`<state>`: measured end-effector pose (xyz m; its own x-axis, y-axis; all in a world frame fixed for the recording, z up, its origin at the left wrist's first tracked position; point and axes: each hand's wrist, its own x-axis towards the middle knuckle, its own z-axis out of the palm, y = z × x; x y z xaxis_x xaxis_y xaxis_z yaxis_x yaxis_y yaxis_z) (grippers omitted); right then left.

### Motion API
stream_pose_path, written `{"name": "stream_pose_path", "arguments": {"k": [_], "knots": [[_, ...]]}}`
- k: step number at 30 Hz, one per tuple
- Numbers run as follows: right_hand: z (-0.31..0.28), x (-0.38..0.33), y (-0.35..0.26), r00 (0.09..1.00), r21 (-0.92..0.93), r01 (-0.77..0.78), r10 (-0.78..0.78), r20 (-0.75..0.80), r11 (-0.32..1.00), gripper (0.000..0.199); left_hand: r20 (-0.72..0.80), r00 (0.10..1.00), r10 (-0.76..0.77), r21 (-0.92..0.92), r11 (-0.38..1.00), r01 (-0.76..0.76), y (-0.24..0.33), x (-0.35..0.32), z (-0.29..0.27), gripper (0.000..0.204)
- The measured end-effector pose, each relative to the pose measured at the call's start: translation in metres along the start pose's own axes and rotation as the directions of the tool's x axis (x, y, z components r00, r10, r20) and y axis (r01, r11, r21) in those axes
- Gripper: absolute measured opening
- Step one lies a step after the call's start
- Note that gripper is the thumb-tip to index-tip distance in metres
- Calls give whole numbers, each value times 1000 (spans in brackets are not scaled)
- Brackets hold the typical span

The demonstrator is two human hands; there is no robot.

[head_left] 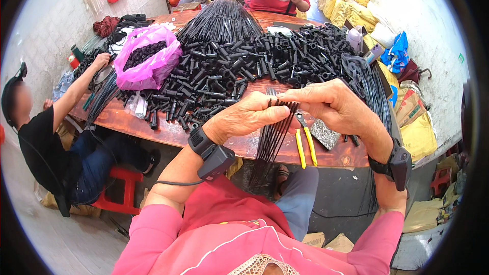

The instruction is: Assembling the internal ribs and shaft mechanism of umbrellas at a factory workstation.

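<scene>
While both hands meet above the table edge (153,127), the left hand (244,117) and right hand (331,104) pinch a bundle of black ties (272,137), apparently evening the ends; next, firm grip, beside the pliers (304,145).

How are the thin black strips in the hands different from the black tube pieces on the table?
The thin black strips are long, skinny and gathered in one bundle, pinched by the left hand and right hand. The black tube pieces are short, thick and heaped loose on the wooden table; nobody holds them. Both are black.
</scene>
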<state>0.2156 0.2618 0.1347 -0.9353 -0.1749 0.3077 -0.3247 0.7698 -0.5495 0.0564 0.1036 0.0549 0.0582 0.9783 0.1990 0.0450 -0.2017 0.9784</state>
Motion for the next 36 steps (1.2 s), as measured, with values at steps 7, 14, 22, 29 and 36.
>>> {"name": "stream_pose_path", "arguments": {"k": [7,14,22,29,36], "knots": [[-4,-1,-1,1000,-124,-7,7,-8,992,35,2,1000,13,17,1000,-13,3,3,0,33],[-3,-1,-2,1000,-101,-22,22,-8,995,37,-15,1000,6,46,999,-6,5,2,-1,33],[2,0,-5,995,-31,-76,74,-67,997,48,24,1000,-17,20,1000,17,1,3,1,35],[10,10,-8,990,-167,-17,-8,-144,986,53,-86,996,-1,17,1000,3,-4,2,10,26],[4,-25,13,918,126,-318,338,-206,940,39,-128,985,115,-183,973,-138,0,0,8,19]]}}
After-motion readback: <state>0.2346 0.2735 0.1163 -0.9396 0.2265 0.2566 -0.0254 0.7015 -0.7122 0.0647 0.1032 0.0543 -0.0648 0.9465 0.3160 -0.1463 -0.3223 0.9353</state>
